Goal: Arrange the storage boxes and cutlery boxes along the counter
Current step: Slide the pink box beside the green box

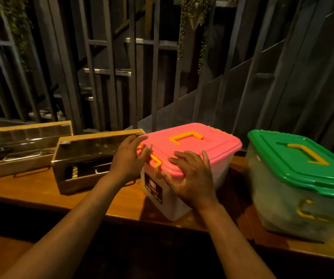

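Note:
A clear storage box with a pink lid (212, 143) and yellow clips stands in the middle of the wooden counter (31, 190). My left hand (128, 159) presses against its left end by the yellow clip. My right hand (190, 174) grips the lid's near edge, fingers over the top and thumb below. To the right stands a clear storage box with a green lid (302, 164). Left of the pink box lie two wooden cutlery boxes with clear lids, the nearer one (85, 158) touching my left hand's side and the farther one (21, 146) behind it.
Behind the counter rises a dark metal slat screen (105, 67) with hanging plants (190, 27). The counter's front edge runs just below the boxes, with dark space beneath it.

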A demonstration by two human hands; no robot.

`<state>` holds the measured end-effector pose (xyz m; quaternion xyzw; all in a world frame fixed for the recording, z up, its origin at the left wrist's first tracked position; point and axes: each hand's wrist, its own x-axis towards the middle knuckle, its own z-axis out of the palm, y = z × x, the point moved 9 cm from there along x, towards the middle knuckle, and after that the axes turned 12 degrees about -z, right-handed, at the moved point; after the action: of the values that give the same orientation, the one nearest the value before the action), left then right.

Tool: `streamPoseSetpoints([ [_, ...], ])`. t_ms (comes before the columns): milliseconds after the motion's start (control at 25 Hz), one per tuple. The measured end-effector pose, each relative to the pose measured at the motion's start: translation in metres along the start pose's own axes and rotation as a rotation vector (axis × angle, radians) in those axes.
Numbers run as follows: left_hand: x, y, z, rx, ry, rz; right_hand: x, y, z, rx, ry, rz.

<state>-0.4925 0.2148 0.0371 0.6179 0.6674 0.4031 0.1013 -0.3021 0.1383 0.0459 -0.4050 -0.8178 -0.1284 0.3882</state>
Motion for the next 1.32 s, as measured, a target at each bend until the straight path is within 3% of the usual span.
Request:
streamPoseSetpoints([
  [200, 0.000, 0.009, 0.035, -0.221, -0.142, -0.182, -0.031, 0.036, -0.034, 0.026, 0.025, 0.018],
  [480, -0.066, 0.072, 0.064, -0.044, -0.111, -0.113, -0.075, 0.088, -0.086, -0.115, -0.001, 0.129],
  [760, -0.094, 0.114, 0.087, 0.038, -0.029, -0.190, -0.098, 0.128, -0.125, -0.414, -0.070, 0.283],
  [1320, -0.105, 0.139, 0.106, 0.052, -0.025, -0.189, -0.106, 0.150, -0.135, -0.467, -0.077, 0.322],
])
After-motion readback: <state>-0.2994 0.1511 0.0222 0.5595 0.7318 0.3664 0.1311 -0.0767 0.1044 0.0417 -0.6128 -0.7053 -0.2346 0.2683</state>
